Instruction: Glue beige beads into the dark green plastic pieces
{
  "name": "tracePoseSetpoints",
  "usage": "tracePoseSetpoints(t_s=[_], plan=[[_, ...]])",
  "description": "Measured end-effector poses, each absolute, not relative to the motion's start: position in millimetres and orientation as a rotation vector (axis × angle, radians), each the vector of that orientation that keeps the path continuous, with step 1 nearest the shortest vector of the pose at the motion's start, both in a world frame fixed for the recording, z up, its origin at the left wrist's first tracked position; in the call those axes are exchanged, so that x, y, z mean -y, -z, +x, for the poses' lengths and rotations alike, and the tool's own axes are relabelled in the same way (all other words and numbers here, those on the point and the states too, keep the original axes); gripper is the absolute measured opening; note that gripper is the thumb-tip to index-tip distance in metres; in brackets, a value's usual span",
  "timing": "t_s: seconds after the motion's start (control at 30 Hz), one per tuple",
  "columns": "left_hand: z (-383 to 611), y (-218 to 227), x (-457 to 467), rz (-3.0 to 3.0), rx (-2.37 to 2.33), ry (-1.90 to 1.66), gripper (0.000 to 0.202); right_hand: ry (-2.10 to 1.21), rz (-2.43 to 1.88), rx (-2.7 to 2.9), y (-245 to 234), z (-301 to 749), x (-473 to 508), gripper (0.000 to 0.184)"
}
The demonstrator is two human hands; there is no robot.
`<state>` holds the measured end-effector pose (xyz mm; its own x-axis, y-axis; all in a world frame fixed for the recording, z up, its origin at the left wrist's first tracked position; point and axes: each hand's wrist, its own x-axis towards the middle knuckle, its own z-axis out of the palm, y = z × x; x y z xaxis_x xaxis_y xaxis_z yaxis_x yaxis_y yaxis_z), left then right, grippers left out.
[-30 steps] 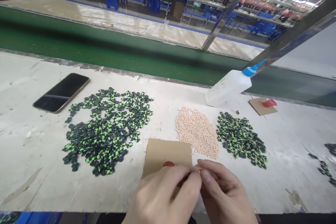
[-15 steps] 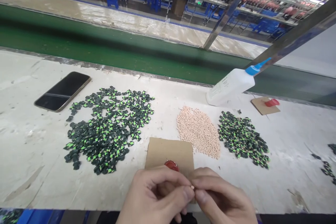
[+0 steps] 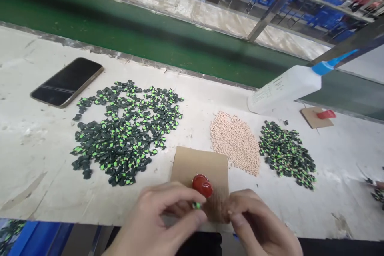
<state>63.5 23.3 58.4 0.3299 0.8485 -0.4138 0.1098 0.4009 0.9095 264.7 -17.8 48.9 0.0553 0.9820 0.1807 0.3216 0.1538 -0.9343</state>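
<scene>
Left hand (image 3: 168, 216): grasping one green-black piece (image 3: 196, 205) between thumb and forefinger; wrist cut off by the lower edge.
Held piece: mostly covered by the fingertips; only a bright green part shows clearly.
Right hand (image 3: 256, 222): thumb and forefinger pinched on a bead (image 3: 229, 212); bead blurred, barely visible.
Cardboard (image 3: 199, 162): near left corner hidden behind the left hand.
Right-edge pieces (image 3: 378, 197): cut off by the frame.
Piece to hand: at the left fingertips, just nearer the person than the red blob (image 3: 201, 185) on the cardboard; apart from the right hand.
Bead to hand: at the right fingertips, near the cardboard's right edge.
Bead pile (image 3: 235, 142): beyond the right hand, between the larger pile (image 3: 120, 144) and smaller pile (image 3: 286, 154) of pieces.
</scene>
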Motion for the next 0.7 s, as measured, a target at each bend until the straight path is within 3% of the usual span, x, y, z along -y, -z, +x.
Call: tracePoseSetpoints(t_s=[0.23, 0.7], plan=[[51, -30, -17, 1.657, -1.206, -0.97, 0.029, -0.76, -1.484, 1.268, -21, 249, 30, 0.015], [53, -31, -15, 1.704, -1.174, -0.956, 0.025, -0.681, -1.493, 1.409, -18, 252, 28, 0.021]])
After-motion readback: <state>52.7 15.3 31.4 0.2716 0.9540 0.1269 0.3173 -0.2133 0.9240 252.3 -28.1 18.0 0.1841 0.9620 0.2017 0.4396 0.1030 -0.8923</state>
